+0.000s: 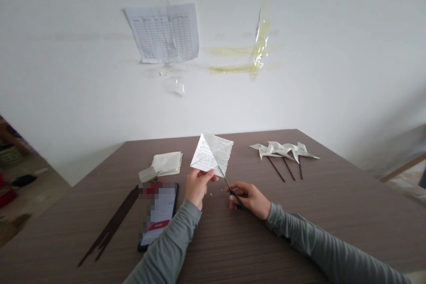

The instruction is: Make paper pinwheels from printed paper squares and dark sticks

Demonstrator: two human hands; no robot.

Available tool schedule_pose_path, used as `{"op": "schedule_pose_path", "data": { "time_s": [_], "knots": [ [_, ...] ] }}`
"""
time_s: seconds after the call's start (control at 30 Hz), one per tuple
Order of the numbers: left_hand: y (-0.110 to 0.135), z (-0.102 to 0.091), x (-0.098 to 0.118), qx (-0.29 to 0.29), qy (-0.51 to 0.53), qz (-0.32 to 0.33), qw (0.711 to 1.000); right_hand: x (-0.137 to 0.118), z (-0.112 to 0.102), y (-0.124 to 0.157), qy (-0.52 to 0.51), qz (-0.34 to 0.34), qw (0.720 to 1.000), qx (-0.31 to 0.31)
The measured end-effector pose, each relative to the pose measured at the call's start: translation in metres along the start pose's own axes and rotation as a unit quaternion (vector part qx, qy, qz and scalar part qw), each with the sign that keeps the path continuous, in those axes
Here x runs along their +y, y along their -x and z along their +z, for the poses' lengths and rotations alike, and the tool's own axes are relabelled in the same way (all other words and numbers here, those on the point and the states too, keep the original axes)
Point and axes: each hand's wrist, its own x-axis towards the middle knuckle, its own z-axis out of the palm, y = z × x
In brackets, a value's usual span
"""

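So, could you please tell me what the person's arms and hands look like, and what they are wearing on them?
The left sleeve and right sleeve are long, fitted and grey-green, reaching the wrists. The left hand and right hand are bare: no gloves, and no watch or bracelet shows.

1. Left hand (198,188) is up, wrist cocked, fingers pinched together.
2. Right hand (249,199) sits lower, fingers curled into a closed grip.
3. Left arm (169,244) and right arm (322,239) are in long grey sleeves, angling in from the bottom. Hands are near each other, not touching.
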Motion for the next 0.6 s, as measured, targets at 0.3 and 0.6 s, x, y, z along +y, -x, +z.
{"op": "schedule_pose_path", "data": {
  "time_s": [0.3, 0.6],
  "knots": [
    [-0.0004, 0.0001, -0.0011, 0.001, -0.001, -0.006, 1.0, 0.0065, -0.0004, -0.001, -0.01, -0.001, 1.0, 0.003],
    [0.0002, 0.0, -0.0007, 0.003, 0.007, -0.006, 1.0, 0.01, -0.0013, -0.0019, -0.005, 0.004, 1.0, 0.001]
  ]
}}
